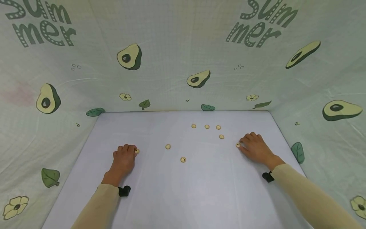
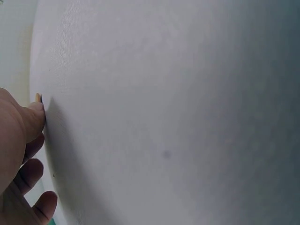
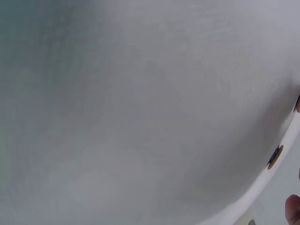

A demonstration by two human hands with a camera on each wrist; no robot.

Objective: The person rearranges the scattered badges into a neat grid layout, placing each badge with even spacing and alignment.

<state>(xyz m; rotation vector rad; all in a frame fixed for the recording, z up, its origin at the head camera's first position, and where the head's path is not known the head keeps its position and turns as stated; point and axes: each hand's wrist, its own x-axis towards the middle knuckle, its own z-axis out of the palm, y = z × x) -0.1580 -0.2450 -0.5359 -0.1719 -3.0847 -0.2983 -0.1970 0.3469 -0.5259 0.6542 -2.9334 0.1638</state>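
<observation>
In the head view my left hand lies over the left part of the white table, pinching a small tan button-like wooden disc between thumb and forefinger. The left wrist view shows the thumb against that disc's edge, the other fingers curving below. On the right, my right hand has thumb and forefinger at either side of another such disc. Most of this hand is outside the right wrist view; a fingertip and two thin discs, one of them whole, show at its right edge.
Between the hands lie one disc and another with dark marks. Farther back sit several more, among them one and one. A cloth printed with avocados hangs around the white table.
</observation>
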